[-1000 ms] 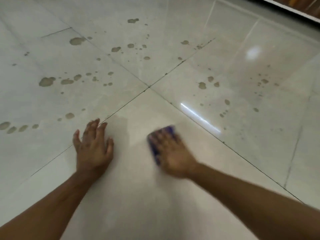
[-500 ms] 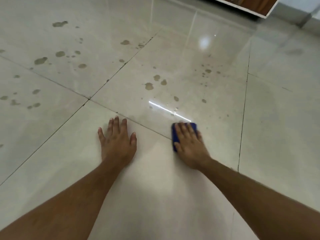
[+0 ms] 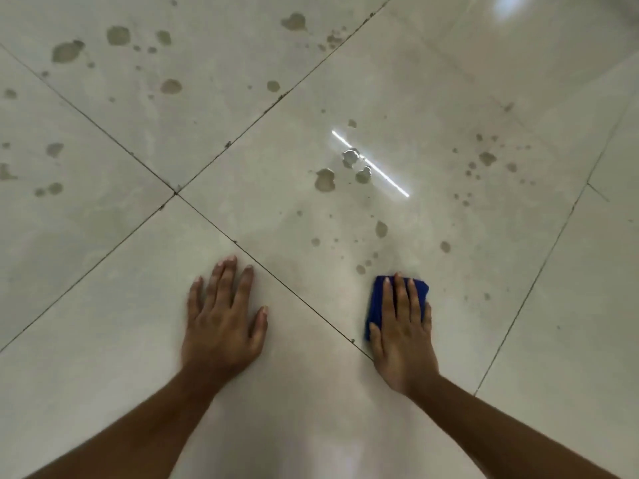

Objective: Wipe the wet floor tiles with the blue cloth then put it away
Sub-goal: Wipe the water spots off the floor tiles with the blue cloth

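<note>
Here the fingers (image 3: pixel 397 299) of the right hand (image 3: pixel 403 331) lie flat and close together, pressing down on a folded dark blue cloth (image 3: pixel 377 299) in the lower right-centre of the frame; they are not curled around it, only laid on top. The cloth shows past the fingertips and along the thumb side, and it rests on the glossy pale beige floor tiles (image 3: pixel 432 81), just to the right of a dark grout line (image 3: pixel 297 295) that runs diagonally between the two hands. The left hand (image 3: pixel 223 323) is spread flat on the bare tile in the lower centre-left, its fingers slightly apart and its thumb held out to the side, holding nothing. Both bare forearms reach in from the bottom corners. Just above the cloth, small grey-brown water spots (image 3: pixel 380 229) dot the tile, with larger wet blotches (image 3: pixel 325 179) higher up at centre beside a bright white streak of reflected light (image 3: pixel 371 164). More drops are scattered across the upper left and the right of the frame.
</note>
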